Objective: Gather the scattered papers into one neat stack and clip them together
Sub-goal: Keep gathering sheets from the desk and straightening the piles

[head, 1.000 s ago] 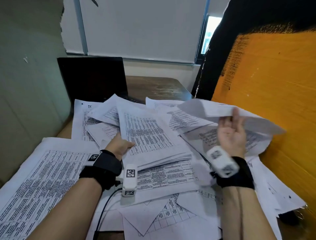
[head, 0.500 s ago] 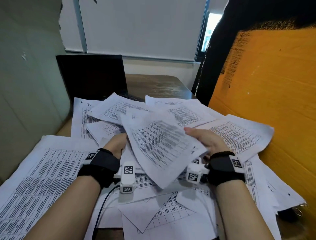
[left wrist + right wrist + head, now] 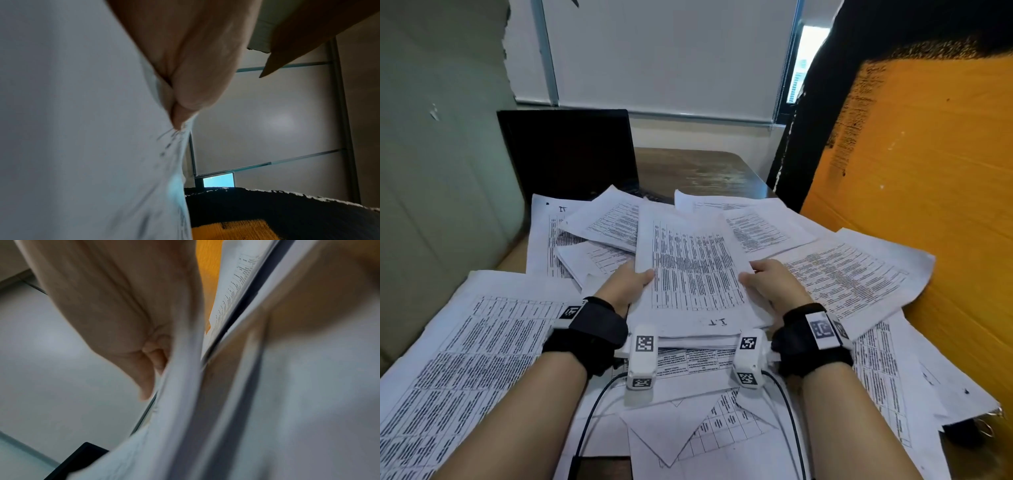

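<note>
A stack of printed papers lies in the middle of the desk, over other loose sheets. My left hand grips its left edge, thumb on top. My right hand grips its right edge the same way. In the left wrist view the left hand pinches the paper stack at its edge. In the right wrist view, blurred, the right hand holds the paper sheets from the side. No clip shows clearly.
Loose printed sheets spread over the desk on all sides, a large one at the left. A black laptop stands open behind. An orange cardboard panel walls the right, a grey-green panel the left.
My right hand brought a lifted sheet from the right down onto the stack. Both hands now grip the stack's side edges, and the sheets sit squarer than before.
</note>
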`<action>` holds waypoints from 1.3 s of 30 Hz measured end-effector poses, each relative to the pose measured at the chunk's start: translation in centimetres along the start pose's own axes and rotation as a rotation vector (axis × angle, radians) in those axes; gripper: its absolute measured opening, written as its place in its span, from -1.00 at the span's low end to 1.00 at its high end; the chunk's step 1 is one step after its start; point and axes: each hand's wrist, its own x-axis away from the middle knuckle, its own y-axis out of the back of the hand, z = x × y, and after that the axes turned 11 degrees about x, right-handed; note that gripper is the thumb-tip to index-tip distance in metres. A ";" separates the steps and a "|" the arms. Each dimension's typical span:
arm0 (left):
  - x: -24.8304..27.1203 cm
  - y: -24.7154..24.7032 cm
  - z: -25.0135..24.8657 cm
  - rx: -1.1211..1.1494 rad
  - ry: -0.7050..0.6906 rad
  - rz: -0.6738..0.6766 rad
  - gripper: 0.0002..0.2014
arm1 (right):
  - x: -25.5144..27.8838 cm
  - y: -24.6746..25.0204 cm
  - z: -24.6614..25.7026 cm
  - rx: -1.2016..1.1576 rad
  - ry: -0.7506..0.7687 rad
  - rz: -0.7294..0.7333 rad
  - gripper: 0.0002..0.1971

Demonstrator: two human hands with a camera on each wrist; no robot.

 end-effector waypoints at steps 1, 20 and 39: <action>0.2 -0.1 -0.2 0.046 -0.030 -0.019 -0.66 | -0.2 0.1 0.0 -0.052 -0.014 -0.014 -0.78; 2.7 -1.1 -1.3 0.274 0.195 0.103 -0.76 | -0.4 5.4 -1.8 0.543 -0.203 -0.331 -0.66; 2.1 -0.7 -0.9 0.384 0.199 0.007 -0.55 | 4.0 -0.8 2.8 0.589 0.333 0.442 -0.75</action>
